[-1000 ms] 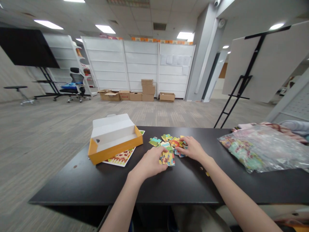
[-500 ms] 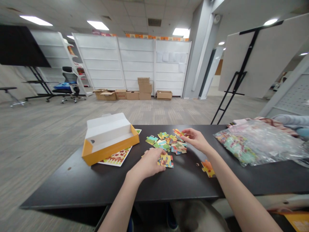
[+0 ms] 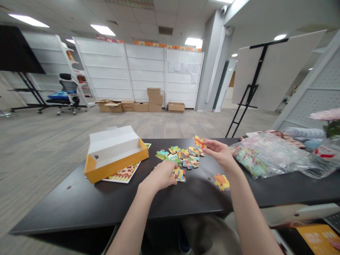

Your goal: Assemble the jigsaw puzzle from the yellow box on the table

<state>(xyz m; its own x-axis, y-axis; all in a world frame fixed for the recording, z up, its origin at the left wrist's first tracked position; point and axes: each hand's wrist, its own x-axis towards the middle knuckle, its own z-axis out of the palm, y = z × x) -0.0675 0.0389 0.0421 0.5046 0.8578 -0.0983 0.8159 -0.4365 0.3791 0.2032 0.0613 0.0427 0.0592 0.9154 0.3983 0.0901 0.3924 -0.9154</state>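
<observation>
Puzzle pieces (image 3: 190, 162) in a loose, partly overlapping heap on the dark tabletop (image 3: 191, 198), between the two hands and a little beyond the left one. Right hand (image 3: 220, 152) just past the heap's right side, fingers pinched together on the edge of a red-and-yellow piece (image 3: 198, 142), tilted and lifted off the tabletop. Left hand (image 3: 159, 177) low at the heap's near side, thumb and fingers slightly parted around the left edge of a yellow patterned puzzle part (image 3: 180, 175); gripped or merely touched, impossible to tell. Near the right forearm, flat and apart from the heap, an orange-and-yellow piece (image 3: 221, 181). Off to the left, a yellow box (image 3: 119, 164) with its white lid raised, partly on top of a printed sheet (image 3: 126, 173). At far right, a clear plastic bag (image 3: 273, 156).
</observation>
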